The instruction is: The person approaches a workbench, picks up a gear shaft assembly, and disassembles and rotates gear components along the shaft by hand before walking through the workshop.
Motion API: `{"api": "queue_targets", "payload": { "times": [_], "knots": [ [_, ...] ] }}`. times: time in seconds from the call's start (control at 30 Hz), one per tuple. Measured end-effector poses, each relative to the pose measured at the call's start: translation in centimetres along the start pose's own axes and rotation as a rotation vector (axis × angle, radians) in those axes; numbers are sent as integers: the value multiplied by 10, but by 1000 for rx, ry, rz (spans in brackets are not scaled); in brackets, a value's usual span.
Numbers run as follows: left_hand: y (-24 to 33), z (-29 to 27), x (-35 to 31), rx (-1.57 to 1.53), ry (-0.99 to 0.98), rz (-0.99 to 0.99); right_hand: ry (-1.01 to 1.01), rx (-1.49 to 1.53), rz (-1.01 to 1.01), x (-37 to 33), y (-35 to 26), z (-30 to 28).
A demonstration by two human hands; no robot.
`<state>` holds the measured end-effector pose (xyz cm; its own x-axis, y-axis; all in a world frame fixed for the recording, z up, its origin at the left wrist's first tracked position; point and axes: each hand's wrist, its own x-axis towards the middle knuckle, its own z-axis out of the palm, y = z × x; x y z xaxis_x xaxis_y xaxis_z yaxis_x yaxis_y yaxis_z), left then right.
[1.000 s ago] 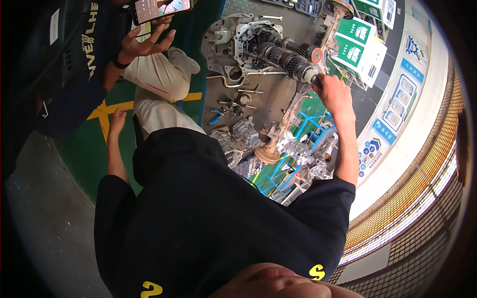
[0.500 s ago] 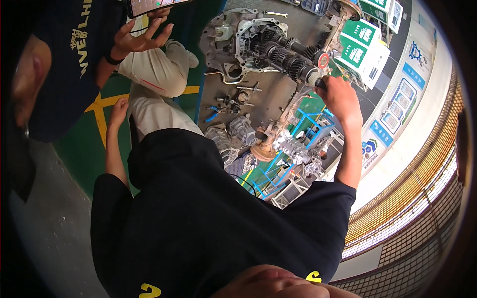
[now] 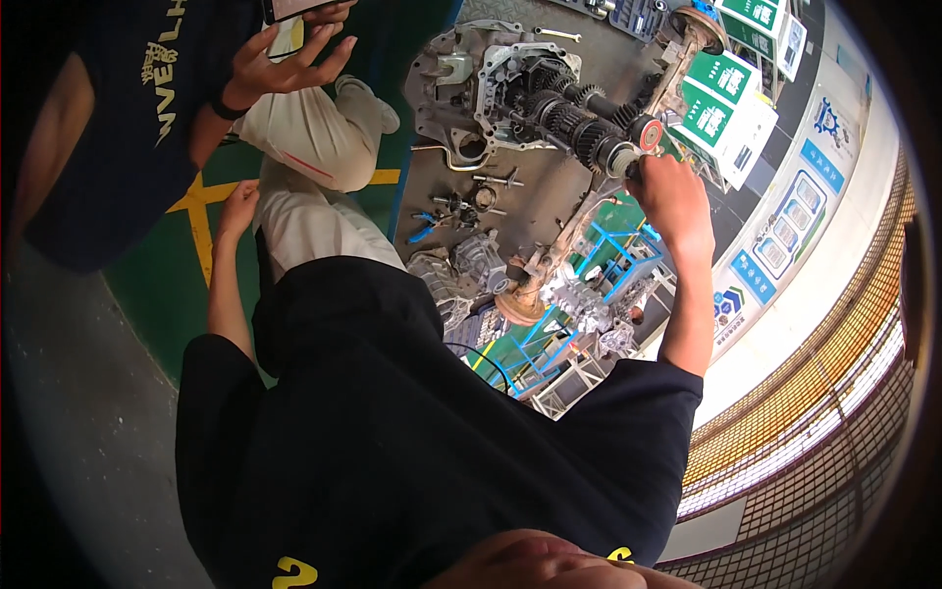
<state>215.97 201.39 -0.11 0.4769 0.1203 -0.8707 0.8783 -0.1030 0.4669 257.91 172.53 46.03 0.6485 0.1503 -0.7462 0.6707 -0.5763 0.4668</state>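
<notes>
My right hand (image 3: 673,204) is closed in a fist around a dark piece (image 3: 635,170) at the near right end of a gear shaft (image 3: 577,130); the fingers hide most of that piece. The shaft carries several toothed gears, and a second, thinner geared shaft (image 3: 597,98) lies alongside it. Both reach out of an open grey transmission housing (image 3: 449,83) on the bench. A red-rimmed round disc (image 3: 650,133) is just beyond my knuckles. My left hand (image 3: 238,208) hangs low beside my thigh, its fingers curled, with nothing seen in them.
The metal bench (image 3: 530,182) holds small shafts, blue-handled pliers (image 3: 424,229), a wrench (image 3: 557,34) and grey casings (image 3: 478,260). A rusty axle (image 3: 569,216) runs along its right side. At left, a co-worker's hand (image 3: 285,69) is by a phone (image 3: 291,8). Green-and-white boxes (image 3: 711,98) stand behind.
The bench parts sit slightly right and lower in the picture. My right hand stays at the shaft's end. My left hand is a little higher. The co-worker's phone has shifted up.
</notes>
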Motion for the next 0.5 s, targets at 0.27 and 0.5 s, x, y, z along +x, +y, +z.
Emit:
{"api": "queue_targets", "payload": {
  "times": [0.27,0.5],
  "knots": [
    [-1,-7,-6,40,0,-10,34,68,19,8,19,6],
    [-30,-37,-9,88,64,-10,210,6,120,-9,14,5]
  ]
}}
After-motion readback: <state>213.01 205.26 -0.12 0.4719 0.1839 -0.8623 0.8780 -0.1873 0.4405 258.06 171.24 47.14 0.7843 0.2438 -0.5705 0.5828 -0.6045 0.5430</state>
